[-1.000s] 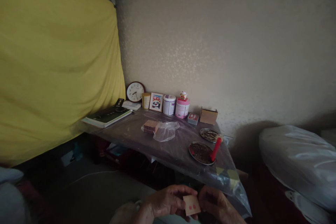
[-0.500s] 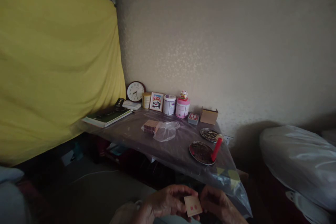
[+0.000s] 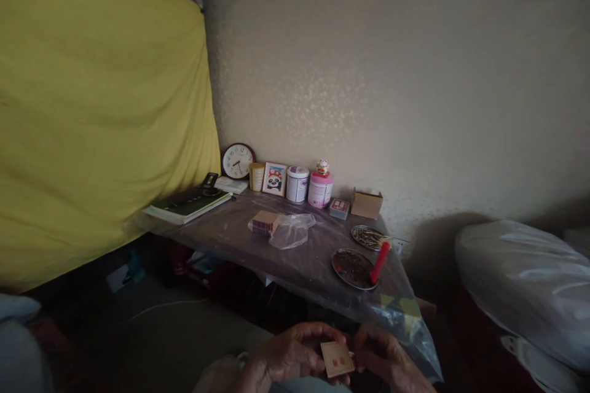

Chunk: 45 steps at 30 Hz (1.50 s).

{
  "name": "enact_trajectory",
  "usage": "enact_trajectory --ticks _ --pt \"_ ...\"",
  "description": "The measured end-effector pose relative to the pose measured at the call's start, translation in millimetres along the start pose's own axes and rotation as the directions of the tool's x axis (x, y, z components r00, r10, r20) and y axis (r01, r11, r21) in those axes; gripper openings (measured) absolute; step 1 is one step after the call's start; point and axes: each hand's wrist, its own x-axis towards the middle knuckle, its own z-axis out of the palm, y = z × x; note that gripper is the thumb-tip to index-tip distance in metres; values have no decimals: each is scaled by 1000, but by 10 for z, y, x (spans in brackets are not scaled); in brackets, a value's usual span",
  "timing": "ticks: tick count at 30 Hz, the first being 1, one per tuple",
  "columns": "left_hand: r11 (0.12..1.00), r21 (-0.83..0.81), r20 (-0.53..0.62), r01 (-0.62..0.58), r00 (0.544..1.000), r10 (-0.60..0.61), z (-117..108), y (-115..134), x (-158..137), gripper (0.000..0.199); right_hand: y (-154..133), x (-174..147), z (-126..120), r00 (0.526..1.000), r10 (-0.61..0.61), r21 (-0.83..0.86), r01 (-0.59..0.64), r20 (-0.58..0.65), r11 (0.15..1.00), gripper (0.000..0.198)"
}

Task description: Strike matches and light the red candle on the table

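At the bottom of the view, my left hand holds a small tan square piece with red marks by its left side, fingers curled round its edge. Whether it is a flat card or a thin box, I cannot tell. Close against its right edge, my right hand is closed in a pinch. A small pale and red bit shows at those fingertips, too small to name. Both hands are in front of the table's near edge, below a metal dish of dark bits with a red stick-like object standing at its rim.
A plastic-covered table carries a bagged stack of brown blocks, a second dish with thin sticks, a cardboard box, tins, a clock and a book. A yellow cloth hangs left.
The square piece has shifted slightly left and up in my left hand. My right fingertips have moved a little, and a small pale and red bit now shows between them and the piece.
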Motion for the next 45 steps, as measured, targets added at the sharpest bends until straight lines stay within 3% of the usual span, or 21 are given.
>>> enact_trajectory --ticks 3,5,10,13,19,29,38,45 --pt "1000 14 -19 -10 1000 10 10 2 2 44 20 14 -6 1000 -8 152 7 7 988 21" --pt "1000 16 -34 -20 999 21 1 -12 15 43 37 26 -14 1000 -15 166 19 -24 986 23" --pt "997 -40 -81 -71 994 67 -32 -42 55 27 49 44 -111 991 -48 -28 45 -122 999 15" --pt "993 -46 -98 -108 990 103 -17 -13 49 29 77 60 -213 964 -114 -170 73 -242 983 15" --pt "987 -57 -93 -153 985 147 15 39 35 38 270 138 -310 890 -34 -51 12 -454 999 21" --pt "983 -76 -75 -166 984 160 -13 6 62 35 121 124 -231 913 41 90 -4 -406 996 24" --pt "984 -63 -96 -169 982 162 26 13 69 37 212 131 -217 916 35 112 11 -400 994 29" --pt "982 -80 -96 -169 982 161 35 23 85 37 135 129 -132 922 115 226 -30 -370 974 29"
